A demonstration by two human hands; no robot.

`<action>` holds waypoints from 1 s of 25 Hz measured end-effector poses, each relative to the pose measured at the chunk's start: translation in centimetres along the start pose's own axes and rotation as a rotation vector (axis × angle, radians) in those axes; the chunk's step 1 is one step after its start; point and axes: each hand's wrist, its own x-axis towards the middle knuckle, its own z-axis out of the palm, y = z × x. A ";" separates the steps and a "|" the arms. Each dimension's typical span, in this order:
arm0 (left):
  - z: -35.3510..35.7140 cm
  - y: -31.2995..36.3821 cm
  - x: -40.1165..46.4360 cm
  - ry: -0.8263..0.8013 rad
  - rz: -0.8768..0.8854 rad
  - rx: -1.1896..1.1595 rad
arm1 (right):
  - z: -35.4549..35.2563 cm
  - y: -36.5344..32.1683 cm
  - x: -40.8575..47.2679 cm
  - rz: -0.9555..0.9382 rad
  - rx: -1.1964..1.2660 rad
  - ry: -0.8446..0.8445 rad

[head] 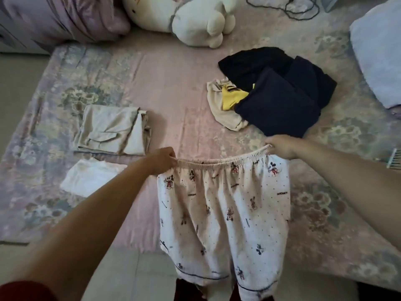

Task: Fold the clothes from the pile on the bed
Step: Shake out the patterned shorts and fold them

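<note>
Shorts: 1, waistband pinched by left grip, right grip | folded: 2 | pile: 1

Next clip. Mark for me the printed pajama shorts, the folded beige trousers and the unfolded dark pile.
printed pajama shorts [223, 205], head view, middle of the front panel.
folded beige trousers [108, 129], head view, top layer near the pocket flap.
unfolded dark pile [280, 98], head view, navy garment on top.
</note>
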 end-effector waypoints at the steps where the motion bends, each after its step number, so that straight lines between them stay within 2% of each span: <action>1: 1.6 -0.7 3.1 0.085 -0.005 0.060 | 1.0 0.0 2.9 -0.006 -0.042 0.071; 3: 4.7 -2.1 9.2 0.193 -0.004 0.164 | 3.4 0.2 8.9 0.014 -0.092 0.236; 5: 7.2 -3.2 14.8 0.274 -0.038 0.171 | 5.7 0.2 14.7 0.061 -0.090 0.345; 9: 10.3 -4.3 21.8 0.377 -0.136 0.172 | 8.5 0.5 22.7 0.130 -0.237 0.395; 12: 11.9 -4.7 24.5 0.393 -0.139 0.230 | 9.5 1.3 26.7 0.117 -0.338 0.440; 15: 12.8 -5.4 25.5 0.390 -0.203 0.187 | 9.8 0.9 28.2 0.168 -0.260 0.453; 17: 13.8 -5.6 25.0 0.529 -0.219 0.182 | 11.0 -0.3 27.7 0.175 -0.177 0.581; 19: 15.8 -5.1 23.3 0.675 -0.055 0.271 | 14.2 -1.5 26.1 -0.007 -0.109 0.691; 21: 19.8 -4.5 21.2 0.598 0.279 0.445 | 18.6 -2.0 24.2 -0.227 -0.194 0.536; 22: 21.9 -4.5 20.3 0.541 0.381 0.560 | 20.6 -1.8 23.7 -0.242 -0.243 0.422; 23: 23.4 -4.8 19.8 0.505 0.404 0.615 | 22.2 -1.3 23.7 -0.211 -0.275 0.340; 25: 25.3 -5.6 19.7 0.490 0.377 0.590 | 23.9 -0.1 24.3 -0.143 -0.270 0.336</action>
